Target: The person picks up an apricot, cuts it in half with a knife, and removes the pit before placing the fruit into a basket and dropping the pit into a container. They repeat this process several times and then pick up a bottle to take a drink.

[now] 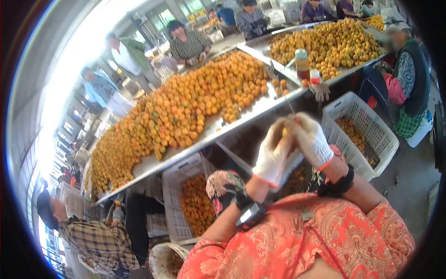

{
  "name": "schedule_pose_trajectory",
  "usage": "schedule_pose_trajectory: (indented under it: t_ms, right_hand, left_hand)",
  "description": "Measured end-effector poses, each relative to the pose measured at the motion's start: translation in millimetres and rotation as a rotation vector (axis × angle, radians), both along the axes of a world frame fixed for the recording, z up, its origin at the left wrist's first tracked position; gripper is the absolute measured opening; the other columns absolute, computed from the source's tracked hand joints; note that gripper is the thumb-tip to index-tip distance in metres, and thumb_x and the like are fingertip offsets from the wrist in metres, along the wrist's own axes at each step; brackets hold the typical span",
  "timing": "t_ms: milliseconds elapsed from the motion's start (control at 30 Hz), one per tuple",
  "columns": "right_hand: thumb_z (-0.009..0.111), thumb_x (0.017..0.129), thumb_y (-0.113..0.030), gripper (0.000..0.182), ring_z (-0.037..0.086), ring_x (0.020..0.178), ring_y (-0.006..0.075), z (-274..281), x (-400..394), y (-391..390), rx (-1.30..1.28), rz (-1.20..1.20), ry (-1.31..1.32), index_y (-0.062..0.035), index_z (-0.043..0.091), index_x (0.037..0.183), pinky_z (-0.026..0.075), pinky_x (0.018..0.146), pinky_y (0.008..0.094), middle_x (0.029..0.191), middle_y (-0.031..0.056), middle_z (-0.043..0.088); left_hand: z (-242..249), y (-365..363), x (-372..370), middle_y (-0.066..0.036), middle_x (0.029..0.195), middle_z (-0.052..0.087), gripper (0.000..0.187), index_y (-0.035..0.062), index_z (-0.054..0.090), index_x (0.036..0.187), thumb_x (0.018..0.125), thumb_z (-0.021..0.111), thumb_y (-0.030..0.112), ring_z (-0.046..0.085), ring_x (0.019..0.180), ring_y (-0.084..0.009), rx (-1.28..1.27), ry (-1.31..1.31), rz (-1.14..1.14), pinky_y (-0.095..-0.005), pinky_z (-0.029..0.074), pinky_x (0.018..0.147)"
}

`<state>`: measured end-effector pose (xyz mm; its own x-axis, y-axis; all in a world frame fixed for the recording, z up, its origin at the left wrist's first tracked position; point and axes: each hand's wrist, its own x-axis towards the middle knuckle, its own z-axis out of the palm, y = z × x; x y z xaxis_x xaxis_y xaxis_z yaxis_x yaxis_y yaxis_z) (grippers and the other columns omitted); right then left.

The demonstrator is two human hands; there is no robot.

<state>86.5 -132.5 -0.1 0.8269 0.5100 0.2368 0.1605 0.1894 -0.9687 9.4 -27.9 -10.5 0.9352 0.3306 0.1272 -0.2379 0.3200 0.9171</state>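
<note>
Both my hands wear white gloves with orange cuffs and meet in front of me. My left hand (272,157) grips a small orange fruit (284,132), only partly visible between the gloves. My right hand (312,139) presses against the fruit and holds a thin metal tool (290,105) whose tip sticks up past the fingers. A long metal table (218,126) just beyond my hands carries a big heap of small orange fruits (186,109).
White plastic crates with fruit stand under the table: one at right (371,135), one at lower left (179,209). A bottle (302,63) stands on the table edge. A second fruit-laden table (325,42) is behind. Several people sit around, one at right (409,83), one at lower left (88,232).
</note>
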Motion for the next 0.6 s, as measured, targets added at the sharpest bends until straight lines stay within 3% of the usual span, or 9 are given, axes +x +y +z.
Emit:
schedule_pose_trajectory:
  t_ms: [100,133,233,300,467,533,600]
  right_hand:
    - [0.061,0.099,-0.025,0.027,0.054,0.071,0.0063,-3.2,7.4,2.3,-0.022,-0.032,-0.085,-0.0008,0.061,0.088,0.047,0.061,0.0266,0.076,0.0019,0.061]
    - [0.061,0.099,-0.025,0.027,0.054,0.071,0.0063,1.2,7.3,1.7,-0.01,-0.033,-0.099,-0.0008,0.061,0.088,0.047,0.061,0.0266,0.076,0.0019,0.061]
    - [0.061,0.098,-0.025,0.026,0.052,0.072,0.0054,12.7,2.0,-5.2,0.003,0.021,0.082,-0.0012,0.062,0.089,0.046,0.063,0.0269,0.074,0.0014,0.06]
    - [0.061,0.098,-0.025,0.026,0.052,0.072,0.0053,4.6,8.2,-2.7,-0.025,-0.026,0.016,-0.0013,0.062,0.088,0.046,0.062,0.027,0.075,0.0012,0.06]
    - [0.063,0.097,-0.028,0.029,0.051,0.071,0.0059,11.5,5.1,-2.0,-0.055,-0.097,-0.065,-0.001,0.062,0.087,0.045,0.061,0.0272,0.074,0.0014,0.06]
    - [0.063,0.097,-0.03,0.031,0.05,0.068,0.0069,15.9,4.9,-3.7,-0.022,-0.048,0.086,-0.0006,0.062,0.086,0.044,0.06,0.0279,0.072,0.0025,0.059]
    - [0.063,0.096,-0.03,0.032,0.05,0.068,0.0071,11.7,7.4,-1.7,-0.01,-0.043,0.074,-0.0004,0.062,0.086,0.044,0.06,0.0284,0.071,0.0026,0.059]
  left_hand:
    - [3.2,1.7,2.3,0.001,0.102,0.063,0.033,0.0051,0.054,0.134,0.104,0.053,0.019,0.055,0.078,-0.0035,0.171,-0.04,0.005,-0.018,0.043,0.062]
    - [7.4,3.7,1.0,-0.008,0.126,0.062,0.036,0.0011,0.053,0.135,0.1,0.055,0.009,0.058,0.113,-0.0145,0.228,0.0,-0.005,-0.0277,0.047,0.098]
    - [6.3,3.0,3.0,-0.008,0.118,0.064,0.03,-0.0009,0.056,0.129,0.1,0.054,0.009,0.059,0.109,-0.0133,0.373,-0.016,0.042,-0.0272,0.047,0.095]
    - [4.5,2.2,5.5,0.0,0.094,0.062,0.029,0.0043,0.058,0.124,0.103,0.055,0.025,0.051,0.072,-0.0037,0.34,-0.006,0.084,-0.0187,0.041,0.06]
    - [2.9,3.4,5.6,0.001,0.079,0.06,0.022,0.0059,0.06,0.107,0.101,0.058,0.027,0.048,0.066,-0.0035,0.238,0.115,0.03,-0.0188,0.039,0.059]
    - [2.1,4.1,6.9,0.002,0.076,0.056,0.021,0.0073,0.06,0.103,0.103,0.056,0.028,0.047,0.066,-0.0042,0.725,-0.057,0.189,-0.0206,0.039,0.059]
    - [2.3,4.7,6.1,0.002,0.078,0.058,0.022,0.0076,0.061,0.103,0.103,0.056,0.029,0.049,0.067,-0.0052,0.759,-0.058,0.196,-0.022,0.04,0.061]
